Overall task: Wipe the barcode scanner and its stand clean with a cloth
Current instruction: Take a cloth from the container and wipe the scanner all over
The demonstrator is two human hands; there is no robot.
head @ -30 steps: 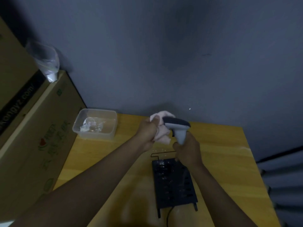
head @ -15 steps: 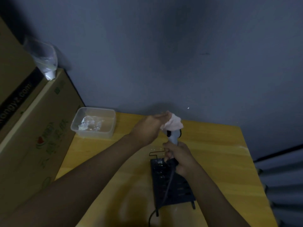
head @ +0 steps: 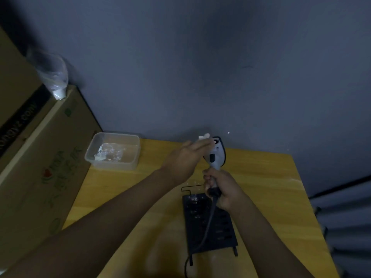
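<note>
My right hand (head: 219, 187) grips the handle of the grey barcode scanner (head: 215, 155), holding it upright above the table with its head toward the wall. Its dark cable (head: 208, 223) hangs down across the black stand (head: 218, 235), which lies flat on the wooden table (head: 267, 193). My left hand (head: 187, 155) presses a pale cloth (head: 204, 136) against the left side of the scanner's head. Most of the cloth is hidden behind my fingers.
A clear plastic tub (head: 113, 150) with something white inside sits at the table's back left corner. Large cardboard boxes (head: 38, 157) stand along the left, with a plastic bag (head: 53, 77) on top. A grey wall lies behind.
The scanner has been turned so its head points away and its trigger side faces me. My left hand has slid the cloth from over the top to the head's left side.
</note>
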